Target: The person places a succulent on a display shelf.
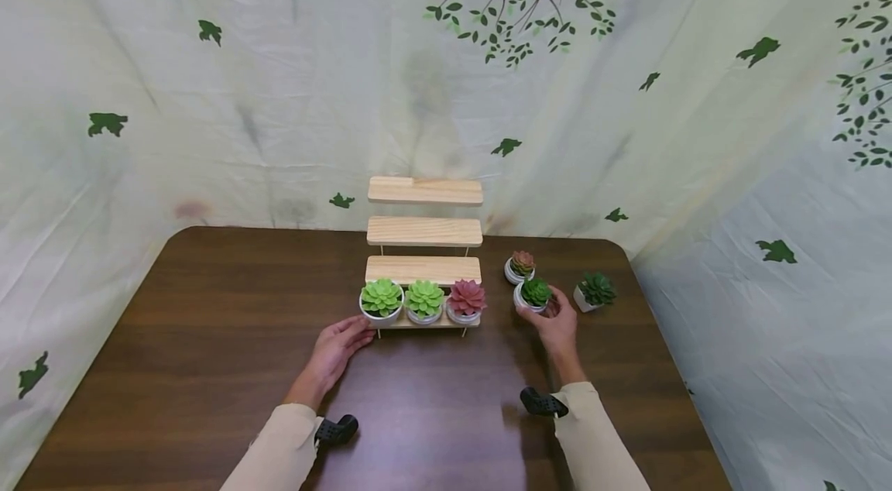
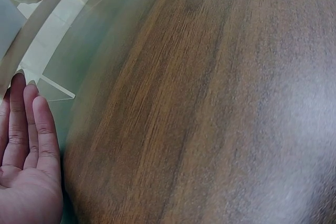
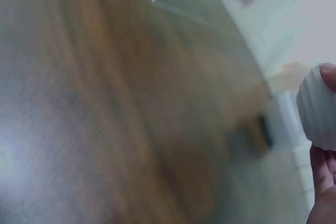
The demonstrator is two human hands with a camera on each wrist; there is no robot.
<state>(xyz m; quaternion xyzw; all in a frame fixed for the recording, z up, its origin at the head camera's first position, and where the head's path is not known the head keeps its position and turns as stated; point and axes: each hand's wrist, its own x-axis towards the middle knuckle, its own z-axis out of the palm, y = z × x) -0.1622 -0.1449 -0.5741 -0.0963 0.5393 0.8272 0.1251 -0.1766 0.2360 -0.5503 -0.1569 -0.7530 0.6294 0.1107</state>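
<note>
My right hand (image 1: 557, 324) grips a small white pot with a dark green succulent (image 1: 536, 291). In the right wrist view the ribbed side of this pot (image 3: 317, 111) shows between thumb and fingers. My left hand (image 1: 337, 348) is at the lower left corner of a tiered wooden stand (image 1: 423, 231), its fingers (image 2: 46, 124) fairly straight; whether they touch it I cannot tell. On the lowest tier sit a larger light green succulent (image 1: 381, 297), a smaller light green succulent (image 1: 424, 298) and a reddish-pink succulent (image 1: 467, 297), all in white pots.
A reddish-green potted succulent (image 1: 521, 264) stands just behind the held pot. Farther right, a dark green succulent in a white pot (image 1: 595, 290) is on the brown wooden table (image 1: 244, 305). A leaf-patterned white curtain (image 1: 279, 88) hangs behind the table.
</note>
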